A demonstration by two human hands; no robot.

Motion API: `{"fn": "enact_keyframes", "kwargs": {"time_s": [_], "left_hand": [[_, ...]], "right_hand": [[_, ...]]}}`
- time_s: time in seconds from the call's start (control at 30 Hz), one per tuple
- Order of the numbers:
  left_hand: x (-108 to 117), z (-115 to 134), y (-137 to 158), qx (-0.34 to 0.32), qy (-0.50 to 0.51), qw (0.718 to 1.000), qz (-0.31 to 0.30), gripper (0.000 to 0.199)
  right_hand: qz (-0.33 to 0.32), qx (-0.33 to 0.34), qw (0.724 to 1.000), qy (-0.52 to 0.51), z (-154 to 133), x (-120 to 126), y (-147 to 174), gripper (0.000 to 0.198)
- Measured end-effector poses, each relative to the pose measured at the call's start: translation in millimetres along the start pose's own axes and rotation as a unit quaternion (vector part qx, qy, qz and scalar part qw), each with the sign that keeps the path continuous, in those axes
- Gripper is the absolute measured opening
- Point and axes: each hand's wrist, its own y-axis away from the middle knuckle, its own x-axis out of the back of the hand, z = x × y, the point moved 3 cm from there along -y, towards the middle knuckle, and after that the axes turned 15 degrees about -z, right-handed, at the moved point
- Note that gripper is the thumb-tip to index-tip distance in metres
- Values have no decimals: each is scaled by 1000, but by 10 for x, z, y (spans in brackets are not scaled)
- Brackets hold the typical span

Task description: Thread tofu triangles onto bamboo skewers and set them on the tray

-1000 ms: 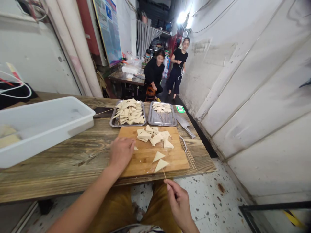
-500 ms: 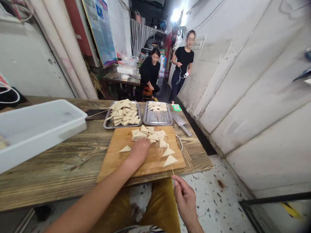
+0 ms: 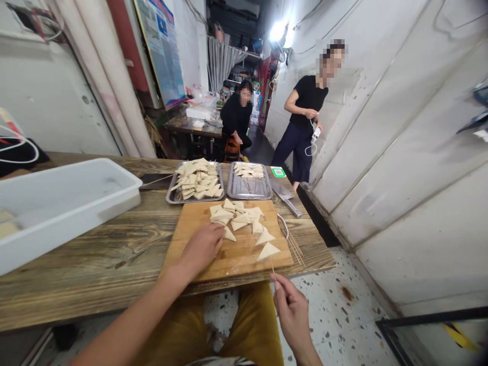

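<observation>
My right hand [image 3: 290, 304] pinches the lower end of a thin wooden skewer [image 3: 272, 267] beyond the front edge of the board. Its upper end meets a pale triangular slice [image 3: 269, 250], which looks like tofu, and another triangle [image 3: 265, 236] lies just behind. On the wooden cutting board [image 3: 244, 259], my left hand [image 3: 204, 246] is low with curled fingers. Its fingertips are partly hidden beside a loose triangle [image 3: 230, 234] and the front of a heap of slices [image 3: 240, 216]. Whether it pinches a slice is hidden.
Behind the board stand a metal tray piled with skewered triangles [image 3: 199, 179] and a tray with fewer skewers [image 3: 249, 189]. To the right lie a cleaver [image 3: 285, 198] and several bare skewers [image 3: 293, 244]. A white bin [image 3: 76, 203] fills the left. Two people are beyond.
My left hand has drawn back and left from the heap, uncovering a loose triangle and covering the one at its left. My right hand keeps its pinch. The standing person has come closer.
</observation>
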Motion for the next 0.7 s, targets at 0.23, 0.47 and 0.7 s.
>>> {"fn": "enact_keyframes", "kwargs": {"time_s": [0.23, 0.47, 0.7], "left_hand": [[-40, 150, -88, 200, -140, 970, -20, 54], [-112, 171, -238, 222, -42, 974, -31, 47], [-217, 242, -231, 121, 168, 978, 9, 20]], "right_hand": [[-23, -4, 1000, -9, 24, -62, -13, 36], [-29, -1, 999, -15, 24, -79, 1, 34], [-32, -3, 999, -18, 21, -83, 21, 36]]}}
